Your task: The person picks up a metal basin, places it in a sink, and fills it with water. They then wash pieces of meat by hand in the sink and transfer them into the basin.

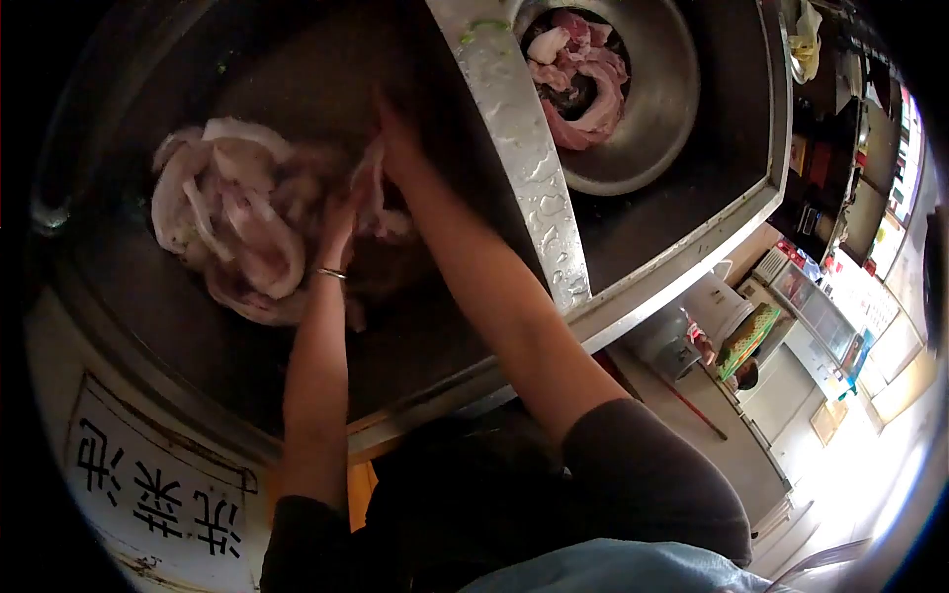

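Both my arms reach down into a dark metal sink basin (213, 371). A large heap of pale pink raw meat strips (237, 217) lies in it. My left hand (339, 222), with a thin bangle at the wrist, is at the right side of the heap, its fingers closed on a piece of meat (368, 188). Close beside that piece is my right hand (395, 133), blurred, its fingers partly lost in shadow. In the neighbouring basin, a round metal bowl (660, 109) holds more meat strips (598, 94).
A wet metal divider (524, 158) with green scraps separates the two basins. A sign with characters (153, 489) is at the lower left. Beyond the sink's right rim (682, 262) stand a white bucket (717, 306), a green box (748, 339) and a long red stick (682, 398).
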Demonstrator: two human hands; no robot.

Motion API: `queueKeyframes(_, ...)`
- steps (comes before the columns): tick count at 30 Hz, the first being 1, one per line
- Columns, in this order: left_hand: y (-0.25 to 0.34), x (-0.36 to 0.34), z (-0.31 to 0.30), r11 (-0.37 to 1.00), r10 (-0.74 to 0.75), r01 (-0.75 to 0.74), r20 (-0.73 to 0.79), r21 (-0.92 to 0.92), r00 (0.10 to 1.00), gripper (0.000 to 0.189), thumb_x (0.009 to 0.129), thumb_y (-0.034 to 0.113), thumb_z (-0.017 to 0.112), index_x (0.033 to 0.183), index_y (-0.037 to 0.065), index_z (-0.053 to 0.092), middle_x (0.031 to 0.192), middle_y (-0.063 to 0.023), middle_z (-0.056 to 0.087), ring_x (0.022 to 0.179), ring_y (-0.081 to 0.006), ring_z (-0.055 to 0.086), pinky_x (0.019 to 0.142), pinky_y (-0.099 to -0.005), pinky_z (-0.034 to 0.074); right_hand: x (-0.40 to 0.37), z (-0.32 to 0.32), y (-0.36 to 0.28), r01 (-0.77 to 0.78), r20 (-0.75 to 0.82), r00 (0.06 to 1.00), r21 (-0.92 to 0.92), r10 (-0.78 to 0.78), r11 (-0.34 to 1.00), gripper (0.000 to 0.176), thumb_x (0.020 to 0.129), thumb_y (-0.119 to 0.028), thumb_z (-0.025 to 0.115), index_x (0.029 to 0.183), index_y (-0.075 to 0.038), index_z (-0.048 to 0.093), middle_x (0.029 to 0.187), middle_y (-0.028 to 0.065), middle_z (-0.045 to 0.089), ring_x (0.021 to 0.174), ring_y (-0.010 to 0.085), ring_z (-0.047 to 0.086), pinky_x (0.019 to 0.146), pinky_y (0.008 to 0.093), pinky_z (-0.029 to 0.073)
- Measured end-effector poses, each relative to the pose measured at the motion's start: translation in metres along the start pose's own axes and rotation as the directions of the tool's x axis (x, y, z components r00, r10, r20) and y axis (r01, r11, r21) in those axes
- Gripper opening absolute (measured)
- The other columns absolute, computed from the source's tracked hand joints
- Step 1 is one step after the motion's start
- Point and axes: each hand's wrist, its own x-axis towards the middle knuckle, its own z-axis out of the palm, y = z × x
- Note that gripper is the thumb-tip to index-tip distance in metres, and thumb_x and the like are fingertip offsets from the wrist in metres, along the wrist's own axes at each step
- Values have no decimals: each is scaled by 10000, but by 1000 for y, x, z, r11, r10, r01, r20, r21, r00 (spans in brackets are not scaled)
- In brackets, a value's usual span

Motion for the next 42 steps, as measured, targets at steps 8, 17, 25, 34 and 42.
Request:
queueKeyframes(8, 31, -13, -10, 939, 343, -343, 34, 24, 939, 224, 781, 125, 536, 976, 15, 539, 846, -34, 574, 724, -117, 528, 663, -240, 423, -29, -6, 15, 430, 292, 900, -476, -324, 767, 408, 766, -378, 546, 923, -2, 542, 851, 115, 587, 778, 197, 551, 664, 354, 428)
queueKeyframes(17, -24, -6, 0, 967, 202, -206, -41, -152, 979, 306, 831, 225, 432, 1038, 11, 502, 966, -75, 523, 882, -156, 487, 769, -279, 389, -15, 2, -1, 291, 137, 950, -60, -281, 955, 398, 746, -330, 570, 964, 0, 527, 891, 106, 565, 787, 181, 532, 665, 330, 437)
queueKeyframes(25, -34, 25, 14, 817, -4, -121, -215, -564, 977, 345, 863, 262, 378, 1071, 3, 470, 1049, -74, 493, 954, -147, 447, 789, -300, 388, -28, -9, 27, 525, 377, 851, -580, -366, 622, 308, 789, -155, 508, 1062, -17, 479, 934, 86, 554, 827, 152, 514, 729, 305, 430)
queueKeyframes(34, 6, -20, 21, 705, -116, -73, -216, -706, 969, 270, 847, 240, 455, 1021, 43, 515, 828, -5, 506, 709, -78, 446, 590, -220, 375, -197, -1, -122, 904, 624, 407, -382, -667, 193, 194, 710, -65, 550, 902, -36, 555, 939, 138, 534, 907, 299, 503, 770, 363, 423)
queueKeyframes(42, -8, -20, 12, 784, -95, -101, -280, -613, 955, 203, 817, 227, 528, 939, 65, 543, 713, 36, 484, 590, -40, 415, 506, -184, 342, -72, -148, -202, 607, 510, 658, -795, -555, -11, 165, 715, -122, 571, 864, -56, 597, 759, 125, 595, 720, 275, 578, 651, 334, 452)
